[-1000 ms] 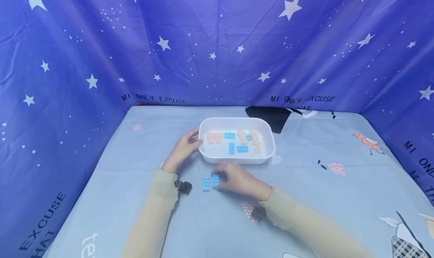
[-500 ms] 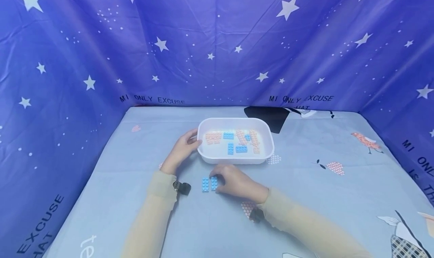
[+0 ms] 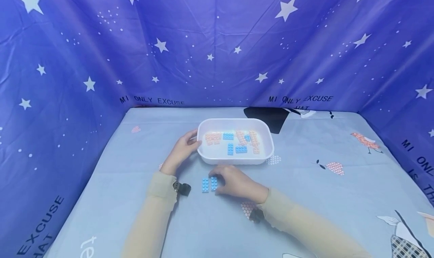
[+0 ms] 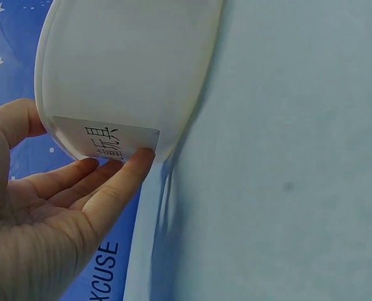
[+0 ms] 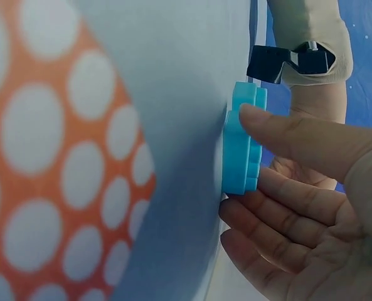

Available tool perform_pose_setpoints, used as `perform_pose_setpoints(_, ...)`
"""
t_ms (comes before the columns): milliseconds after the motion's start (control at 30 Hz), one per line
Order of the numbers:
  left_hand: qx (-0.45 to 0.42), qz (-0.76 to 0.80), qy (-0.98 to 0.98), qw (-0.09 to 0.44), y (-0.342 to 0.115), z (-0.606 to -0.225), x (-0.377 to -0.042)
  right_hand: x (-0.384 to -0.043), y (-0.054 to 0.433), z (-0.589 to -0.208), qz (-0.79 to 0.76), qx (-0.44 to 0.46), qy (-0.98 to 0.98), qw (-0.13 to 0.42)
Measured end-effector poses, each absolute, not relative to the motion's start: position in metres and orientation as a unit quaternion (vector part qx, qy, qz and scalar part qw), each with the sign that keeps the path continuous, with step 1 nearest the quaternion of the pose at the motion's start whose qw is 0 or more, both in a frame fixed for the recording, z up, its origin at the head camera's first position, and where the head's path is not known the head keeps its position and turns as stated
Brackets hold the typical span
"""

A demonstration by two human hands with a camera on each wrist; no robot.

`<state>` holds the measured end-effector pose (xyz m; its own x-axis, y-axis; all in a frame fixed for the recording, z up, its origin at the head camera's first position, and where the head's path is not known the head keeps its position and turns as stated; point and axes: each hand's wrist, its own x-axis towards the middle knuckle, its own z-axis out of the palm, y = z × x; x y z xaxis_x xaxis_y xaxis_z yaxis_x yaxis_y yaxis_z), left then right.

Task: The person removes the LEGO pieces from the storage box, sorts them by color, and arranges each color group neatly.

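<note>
A white plastic tub stands on the table with blue and orange toy building bricks inside. My left hand grips its left end; the left wrist view shows the thumb at the rim and the fingers against the labelled wall. In front of the tub, two blue bricks lie side by side, studs up, a narrow gap apart. On the right one, my right hand has its thumb and index finger at opposite ends. The right wrist view shows this pinch on the blue brick. The left brick is untouched.
A grey-blue printed cloth covers the table. Purple star-patterned curtains rise along the back and both sides. Inside the tub, orange bricks lie at the left and right, with several blue bricks among them.
The right blue brick and my right hand have shifted slightly left and nearer, down onto the cloth beside the other brick. During the last half second both hands have stayed almost still.
</note>
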<state>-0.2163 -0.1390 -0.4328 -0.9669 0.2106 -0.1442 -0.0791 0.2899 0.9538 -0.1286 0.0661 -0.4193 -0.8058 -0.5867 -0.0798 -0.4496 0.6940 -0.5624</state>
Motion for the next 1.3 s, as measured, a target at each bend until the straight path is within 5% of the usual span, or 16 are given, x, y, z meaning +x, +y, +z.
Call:
perform_pose_setpoints(800,0.050,0.599,0.790,0.121,-0.139,-0.432,-0.217,-0.123,0.069,-0.392,-0.289,-0.279,0.908,0.118)
perform_pose_setpoints(1300,0.056,0.610,0.781,0.119,-0.139,-0.433,-0.217,-0.132,0.074,-0.366,-0.323,-0.238,0.914,0.060)
